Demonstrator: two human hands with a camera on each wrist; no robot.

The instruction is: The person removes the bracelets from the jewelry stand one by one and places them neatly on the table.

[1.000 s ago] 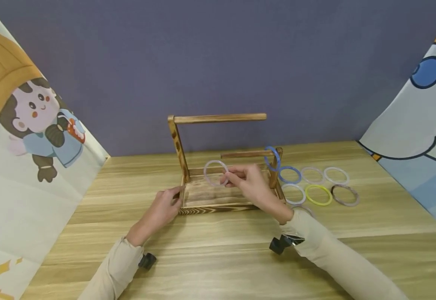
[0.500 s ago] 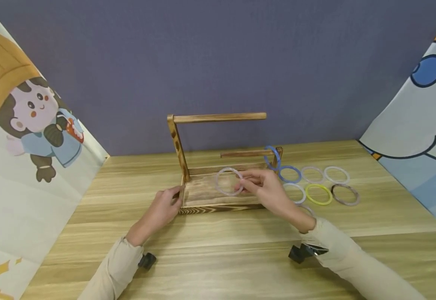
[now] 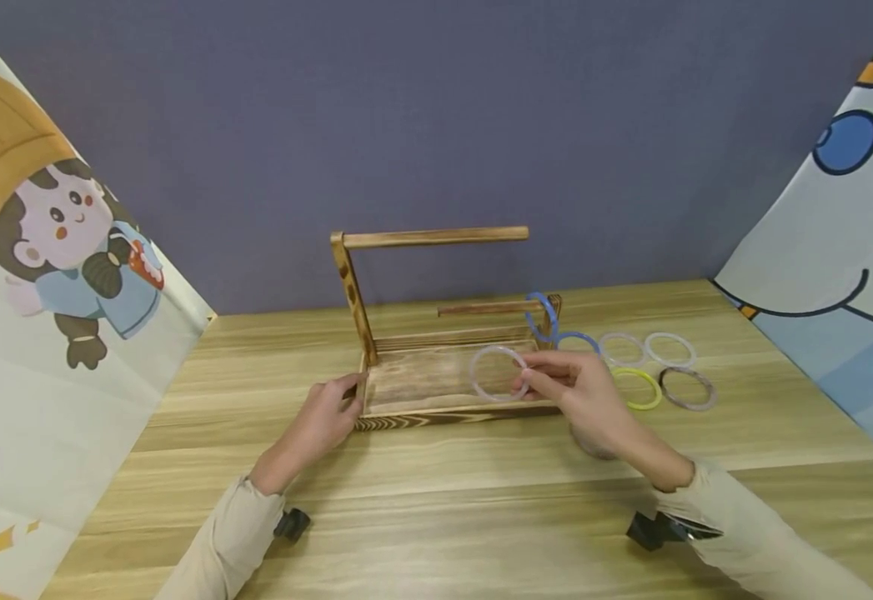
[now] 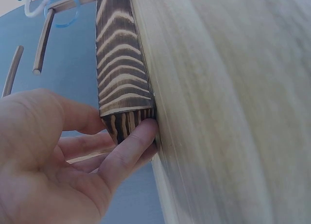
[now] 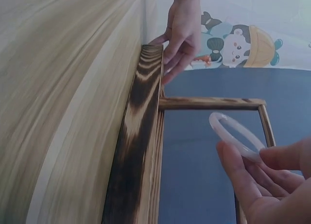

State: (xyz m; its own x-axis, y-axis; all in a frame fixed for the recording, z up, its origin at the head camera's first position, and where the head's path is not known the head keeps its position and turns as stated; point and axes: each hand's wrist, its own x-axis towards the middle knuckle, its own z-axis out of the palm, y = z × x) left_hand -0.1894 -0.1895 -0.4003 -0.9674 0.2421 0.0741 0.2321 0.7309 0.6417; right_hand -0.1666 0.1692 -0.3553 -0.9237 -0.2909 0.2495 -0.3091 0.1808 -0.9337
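Observation:
My left hand (image 3: 325,412) holds the left end of a wooden bangle stand (image 3: 436,418). In the left wrist view, thumb and fingers pinch the corner of its striped base (image 4: 124,63). Between thumb and fingers of my right hand (image 3: 589,396) is a pale translucent bangle (image 3: 473,379), held up in front of the stand's tray, toward its right end. The right wrist view shows the same bangle (image 5: 221,132) tilted and apart from the wood. A blue bangle (image 3: 554,315) hangs on the stand's lower rod (image 3: 481,309); the upper rod (image 3: 436,238) carries nothing.
Right of the stand, several bangles lie flat on the wooden table (image 3: 436,517), among them a yellow one (image 3: 639,407), a white one (image 3: 671,335) and a dark-and-pale one (image 3: 691,407). My right hand hides some. A grey-blue backdrop (image 3: 436,125) rises behind.
My right hand has moved right and slightly toward me, carrying the pale bangle from the tray's middle toward its right end. My left hand has stayed on the stand.

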